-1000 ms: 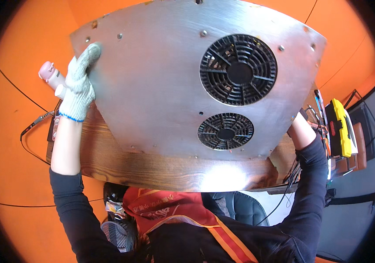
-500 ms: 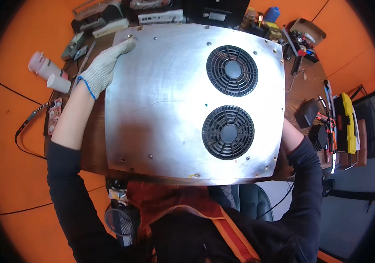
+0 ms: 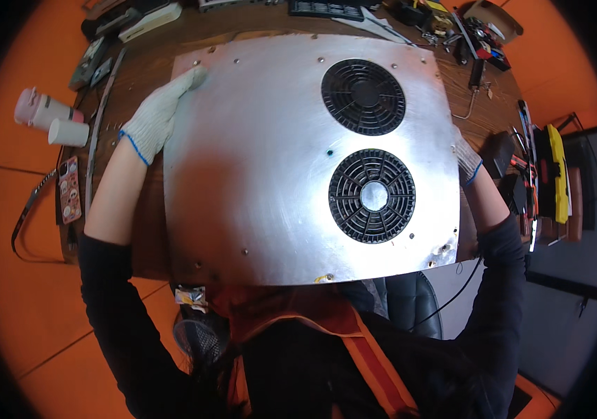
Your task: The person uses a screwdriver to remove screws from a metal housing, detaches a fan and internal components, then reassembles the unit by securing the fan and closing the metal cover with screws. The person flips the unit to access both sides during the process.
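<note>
Head view: large bare metal panel (image 3: 270, 174) with two round black fan grilles (image 3: 363, 96), held flat over a wooden workbench (image 3: 141, 77), hiding most of it. Long axis roughly left to right across the body, fans stacked toward the right side. Left hand (image 3: 162, 115), in a white knit glove, laid on the panel's upper left corner, fingers (image 3: 194, 73) stretched along the top face, thumb side wrapped at the edge; a pressing, open-palmed hold, not a closed fist. Right hand (image 3: 467, 162), likewise gloved, mostly hidden behind the panel's right edge; only wrist and cuff visible, so cannot tell how the fingers sit, though apparently gripping that edge from beneath. Panel thus between both hands, near edge close to the chest, far edge toward the bench's clutter. Left of the bench edge: pink bottle (image 3: 37, 108) beside a white cup (image 3: 68, 133). Right of the panel: yellow hand tool (image 3: 558, 171) among other tools.
</note>
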Motion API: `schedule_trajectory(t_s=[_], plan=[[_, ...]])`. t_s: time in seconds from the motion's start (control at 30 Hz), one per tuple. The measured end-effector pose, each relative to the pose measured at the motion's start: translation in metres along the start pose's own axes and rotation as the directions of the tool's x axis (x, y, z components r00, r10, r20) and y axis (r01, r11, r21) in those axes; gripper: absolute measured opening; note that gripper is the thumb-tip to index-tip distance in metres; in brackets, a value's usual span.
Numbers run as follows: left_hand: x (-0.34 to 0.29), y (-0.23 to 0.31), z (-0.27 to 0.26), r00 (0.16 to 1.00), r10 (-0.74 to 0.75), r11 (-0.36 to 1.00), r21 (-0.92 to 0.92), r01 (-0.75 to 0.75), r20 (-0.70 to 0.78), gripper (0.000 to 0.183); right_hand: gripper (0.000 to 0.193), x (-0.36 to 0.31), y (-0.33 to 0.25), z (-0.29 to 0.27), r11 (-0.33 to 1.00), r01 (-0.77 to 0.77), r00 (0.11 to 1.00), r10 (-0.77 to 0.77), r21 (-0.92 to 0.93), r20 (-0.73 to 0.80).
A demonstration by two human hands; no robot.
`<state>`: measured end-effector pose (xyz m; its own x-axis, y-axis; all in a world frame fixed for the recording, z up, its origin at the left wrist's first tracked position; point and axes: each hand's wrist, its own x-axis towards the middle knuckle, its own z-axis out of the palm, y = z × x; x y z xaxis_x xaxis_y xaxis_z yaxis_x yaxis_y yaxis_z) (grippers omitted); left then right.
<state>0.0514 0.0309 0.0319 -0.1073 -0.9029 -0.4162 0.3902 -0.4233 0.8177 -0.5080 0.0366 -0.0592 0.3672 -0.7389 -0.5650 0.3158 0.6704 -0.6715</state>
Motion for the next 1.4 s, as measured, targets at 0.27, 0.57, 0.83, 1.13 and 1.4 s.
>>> schedule_trajectory(t_s=[0.27, 0.57, 0.83, 1.13, 1.4], plan=[[0.004, 0.002, -0.012, 0.997, -0.076, 0.997, 0.014, 0.075, 0.032, 0.034, 0.036, -0.078, -0.016, 0.055, 0.424, 0.297, 0.808, -0.590, -0.855, -0.012], [-0.005, 0.011, -0.005, 0.997, -0.013, 0.997, 0.081, 0.019, -0.075, 0.040, 0.044, -0.116, -0.006, 0.083, 0.849, 0.509, 0.792, -0.527, -0.145, -0.309], [-0.033, 0.026, -0.018, 0.981, -0.116, 0.952, -0.265, 0.154, 0.156, 0.096, 0.039, -0.129, -0.015, 0.058, 0.709, 0.685, 0.726, -0.644, 0.170, -0.239], [-0.038, 0.011, -0.028, 0.993, 0.113, 0.992, 0.065, -0.111, -0.026, 0.090, 0.040, -0.142, -0.036, 0.022, 0.539, 0.843, 0.529, -0.826, 0.003, -0.196], [-0.056, 0.000, 0.010, 0.713, 0.691, 0.321, 0.934, -0.156, -0.118, 0.062, 0.056, -0.143, -0.076, 0.097, 0.387, 0.873, 0.396, -0.918, -0.298, -0.031]])
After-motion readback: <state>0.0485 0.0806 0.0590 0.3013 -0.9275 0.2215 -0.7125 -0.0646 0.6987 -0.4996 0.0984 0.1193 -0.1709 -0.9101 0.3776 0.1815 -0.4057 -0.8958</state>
